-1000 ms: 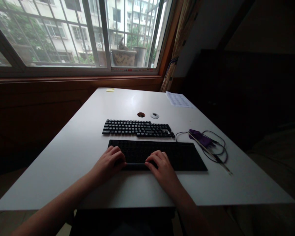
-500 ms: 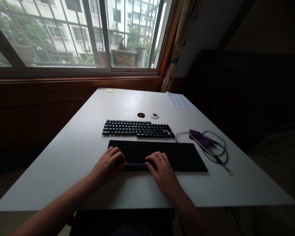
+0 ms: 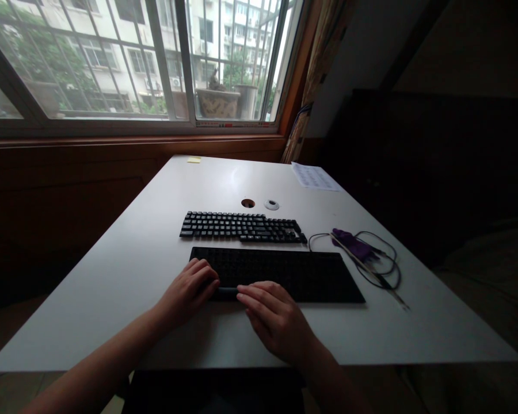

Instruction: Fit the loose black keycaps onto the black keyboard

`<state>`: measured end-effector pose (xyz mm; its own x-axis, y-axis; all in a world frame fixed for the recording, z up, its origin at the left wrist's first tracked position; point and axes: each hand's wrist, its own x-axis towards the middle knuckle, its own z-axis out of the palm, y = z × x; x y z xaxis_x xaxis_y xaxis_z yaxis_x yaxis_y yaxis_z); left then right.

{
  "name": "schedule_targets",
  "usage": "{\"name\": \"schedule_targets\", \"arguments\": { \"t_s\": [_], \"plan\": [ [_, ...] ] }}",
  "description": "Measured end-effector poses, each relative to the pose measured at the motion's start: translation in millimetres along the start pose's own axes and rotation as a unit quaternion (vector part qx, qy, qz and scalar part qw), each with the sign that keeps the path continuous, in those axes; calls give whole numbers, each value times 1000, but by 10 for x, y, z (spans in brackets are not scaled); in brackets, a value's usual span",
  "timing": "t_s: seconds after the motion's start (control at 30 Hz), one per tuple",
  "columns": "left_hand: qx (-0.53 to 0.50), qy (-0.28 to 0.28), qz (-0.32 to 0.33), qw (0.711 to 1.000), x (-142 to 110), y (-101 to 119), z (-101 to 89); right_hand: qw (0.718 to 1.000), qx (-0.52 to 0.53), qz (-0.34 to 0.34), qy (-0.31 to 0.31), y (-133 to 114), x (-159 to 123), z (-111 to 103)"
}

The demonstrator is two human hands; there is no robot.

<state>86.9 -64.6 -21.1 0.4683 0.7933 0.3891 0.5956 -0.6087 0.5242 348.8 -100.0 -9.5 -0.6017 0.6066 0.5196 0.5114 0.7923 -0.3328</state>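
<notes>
A black keyboard (image 3: 317, 279) lies flat on the white desk, its surface too dark to make out single keys. A long dark spacebar keycap (image 3: 228, 291) lies along its front edge. Closed fingers of my left hand (image 3: 187, 292) pinch the left end of this bar. My right hand (image 3: 278, 319) has its fingers pressed together over the bar's right part, the fingertips close to my left thumb. Behind the keyboard, loose black keycaps (image 3: 224, 225) sit in rows in a keyboard layout.
On the right of the desk (image 3: 125, 270) are a purple cloth (image 3: 351, 244), a coiled black cable (image 3: 396, 267) and a thin light stick (image 3: 392, 296). Farther back are a round cable hole (image 3: 247, 203), its white cover (image 3: 271, 204), a printed sheet (image 3: 315, 176) and a yellow note (image 3: 194, 160).
My right hand has shifted left along the spacebar and rolled over, its back now turned up with the fingers pointing left. My left hand has barely moved.
</notes>
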Motion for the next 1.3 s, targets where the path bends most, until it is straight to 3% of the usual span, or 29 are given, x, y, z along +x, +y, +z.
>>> {"name": "schedule_targets", "arguments": {
  "t_s": [0.23, 0.87, 1.3],
  "plan": [
    [-3, -2, 0, 1000, -12, -26, 18, 999, 13, -35, 24, 24, 6, 49],
    [-34, 19, -30, 999, -19, -12, -9, 999, 28, -34, 22, 24, 1, 25],
    [-18, 22, -10, 1000, -13, -40, -1, 999, 32, -15, 42, 56, -24, 34]
  ]
}}
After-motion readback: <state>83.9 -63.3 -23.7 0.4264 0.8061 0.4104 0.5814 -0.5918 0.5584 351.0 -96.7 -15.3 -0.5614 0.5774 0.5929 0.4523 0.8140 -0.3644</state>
